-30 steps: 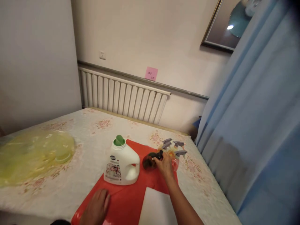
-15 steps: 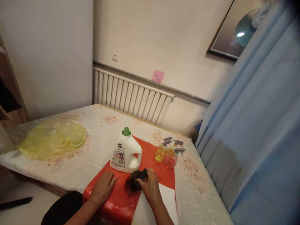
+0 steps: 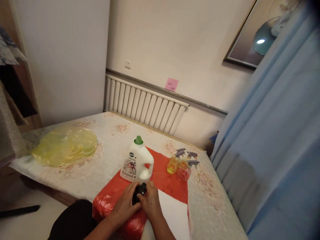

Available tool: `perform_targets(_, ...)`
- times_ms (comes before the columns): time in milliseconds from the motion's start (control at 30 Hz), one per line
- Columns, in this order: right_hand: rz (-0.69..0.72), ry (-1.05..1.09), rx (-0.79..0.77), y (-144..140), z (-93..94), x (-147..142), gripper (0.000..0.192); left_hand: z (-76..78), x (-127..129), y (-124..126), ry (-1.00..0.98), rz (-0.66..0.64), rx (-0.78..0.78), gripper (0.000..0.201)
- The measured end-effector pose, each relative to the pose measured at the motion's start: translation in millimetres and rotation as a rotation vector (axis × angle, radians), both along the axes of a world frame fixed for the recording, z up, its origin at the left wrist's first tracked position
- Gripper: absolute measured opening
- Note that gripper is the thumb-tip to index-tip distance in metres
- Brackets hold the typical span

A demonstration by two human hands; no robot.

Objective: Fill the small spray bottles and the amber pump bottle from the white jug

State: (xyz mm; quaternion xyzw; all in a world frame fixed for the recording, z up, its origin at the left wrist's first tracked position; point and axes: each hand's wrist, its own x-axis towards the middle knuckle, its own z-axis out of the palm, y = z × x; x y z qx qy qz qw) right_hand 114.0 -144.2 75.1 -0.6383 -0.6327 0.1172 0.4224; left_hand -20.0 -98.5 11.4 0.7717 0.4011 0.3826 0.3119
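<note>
A small dark bottle with a black top (image 3: pixel 137 194) is gripped between my two hands over the red plastic sheet (image 3: pixel 106 196). My left hand (image 3: pixel 126 200) closes around its left side. On its right, my right hand (image 3: pixel 150 201) has fingers and thumb closed near the black top. Much of the bottle is hidden by the hands. Just beyond them stands a white detergent jug (image 3: pixel 143 156), uncapped, with a green piece (image 3: pixel 138 140) in its mouth. To the right are a yellow spray bottle (image 3: pixel 172 165), a pink one (image 3: pixel 183 174) and a partly hidden third, with grey triggers.
White paper (image 3: pixel 173 210) lies on the sheet by my right forearm. A yellow plastic bag (image 3: pixel 66 146), with a pale green ring-shaped cap (image 3: pixel 88 152) at it, rests on the flowered cover (image 3: pixel 110 138). A radiator (image 3: pixel 145 103) lines the wall; a blue curtain (image 3: pixel 275 150) hangs at right.
My left hand has moved right, from lying on the red sheet to gripping the dark bottle. My right hand keeps hold, and the bottle has shifted slightly left. The view has shifted a little.
</note>
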Motion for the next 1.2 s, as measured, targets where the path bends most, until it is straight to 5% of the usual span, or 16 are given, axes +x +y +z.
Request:
perform_targets(167, 0.008, 0.014, -0.003, 1, -1.9, -4, 0.028, 11.8, 10, -2, -0.05, -0.068, 0.017, 0.048)
perform_targets(1200, -0.029, 0.077, -0.014, 6, -6.4, -9, 0.026, -4.1, 14, -1, -0.087, 0.003, 0.034, 0.048)
